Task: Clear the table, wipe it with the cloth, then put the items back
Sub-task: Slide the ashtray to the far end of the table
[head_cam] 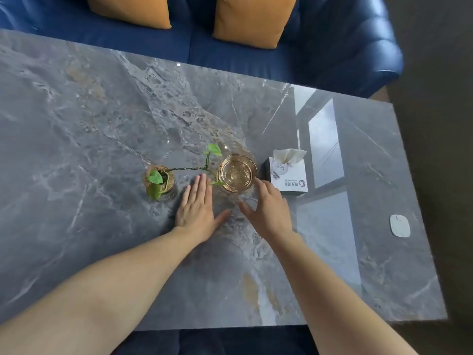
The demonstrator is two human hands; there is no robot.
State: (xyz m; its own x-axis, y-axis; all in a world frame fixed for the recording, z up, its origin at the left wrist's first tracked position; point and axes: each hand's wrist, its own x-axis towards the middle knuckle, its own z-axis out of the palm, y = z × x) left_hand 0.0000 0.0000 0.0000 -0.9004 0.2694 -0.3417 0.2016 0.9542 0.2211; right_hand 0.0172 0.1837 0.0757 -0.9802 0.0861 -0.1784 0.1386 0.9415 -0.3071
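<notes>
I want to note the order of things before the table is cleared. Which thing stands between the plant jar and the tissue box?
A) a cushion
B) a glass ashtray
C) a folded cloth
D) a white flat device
B: the ashtray stands in a row with the plant jar on one side and the tissue box on the other.

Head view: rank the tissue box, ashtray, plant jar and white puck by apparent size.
Largest: tissue box and ashtray, too alike to rank.
Then: plant jar, slightly smaller, vine not counted.
Smallest: white puck, clearly, though wide-angle distortion near the edge may shrink it.
</notes>
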